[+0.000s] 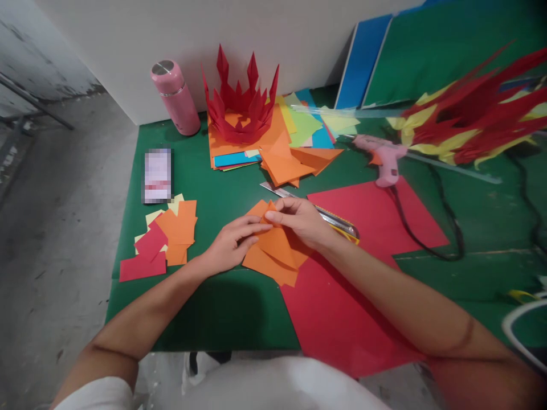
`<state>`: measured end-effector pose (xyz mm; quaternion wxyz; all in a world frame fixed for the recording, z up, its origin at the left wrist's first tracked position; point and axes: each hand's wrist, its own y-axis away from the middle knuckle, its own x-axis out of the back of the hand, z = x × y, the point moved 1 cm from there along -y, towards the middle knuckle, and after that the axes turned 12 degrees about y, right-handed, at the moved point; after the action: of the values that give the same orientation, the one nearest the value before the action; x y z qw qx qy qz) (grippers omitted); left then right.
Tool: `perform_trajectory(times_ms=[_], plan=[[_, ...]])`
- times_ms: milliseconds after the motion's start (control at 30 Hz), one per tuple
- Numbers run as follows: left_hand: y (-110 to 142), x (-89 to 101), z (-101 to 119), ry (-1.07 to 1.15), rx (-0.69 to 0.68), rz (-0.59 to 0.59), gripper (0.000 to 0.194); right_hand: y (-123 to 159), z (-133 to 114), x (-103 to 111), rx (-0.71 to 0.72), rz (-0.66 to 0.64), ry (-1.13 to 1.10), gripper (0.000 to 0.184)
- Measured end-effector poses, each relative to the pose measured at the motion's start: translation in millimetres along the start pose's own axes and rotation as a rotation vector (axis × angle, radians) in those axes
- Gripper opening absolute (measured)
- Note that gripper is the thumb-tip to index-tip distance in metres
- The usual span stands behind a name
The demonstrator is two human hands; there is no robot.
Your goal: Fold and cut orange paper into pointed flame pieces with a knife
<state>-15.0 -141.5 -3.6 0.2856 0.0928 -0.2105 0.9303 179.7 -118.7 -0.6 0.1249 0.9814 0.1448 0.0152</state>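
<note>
A folded piece of orange paper (pixel 280 246) is between my hands, over other orange paper pieces (pixel 265 263) at the table's front middle. With thumb and index finger, my right hand (pixel 301 219) pinches its upper tip. My left hand (pixel 237 239) grips its left side, the fingers reaching across toward the tip and the thumb below. Just behind my right hand lies a utility knife (pixel 337 221) with its blade out, partly hidden by that hand. Large red paper (pixel 342 319) spreads under my right forearm.
A red paper crown (pixel 241 131) stands on stacked coloured paper at the back. Beside it are a pink flask (pixel 176 99) and folded orange pieces (pixel 284 168). A pink glue gun (pixel 384 156) with its cord lies right. Small paper cutouts (pixel 182 228) and a pixelated rectangle (pixel 157 175) lie left.
</note>
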Motion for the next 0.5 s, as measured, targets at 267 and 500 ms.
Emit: perform_trajectory(times_ms=[267,500], plan=[[0.4,0.2,1.6,-0.001,0.038,0.011,0.036,1.0,-3.2,-1.5,0.026,0.041,0.013,0.042],[3.3,-0.5,1.5,0.009,0.086,-0.028,0.048,0.2,-5.1,-0.5,0.0,0.086,-0.056,0.042]])
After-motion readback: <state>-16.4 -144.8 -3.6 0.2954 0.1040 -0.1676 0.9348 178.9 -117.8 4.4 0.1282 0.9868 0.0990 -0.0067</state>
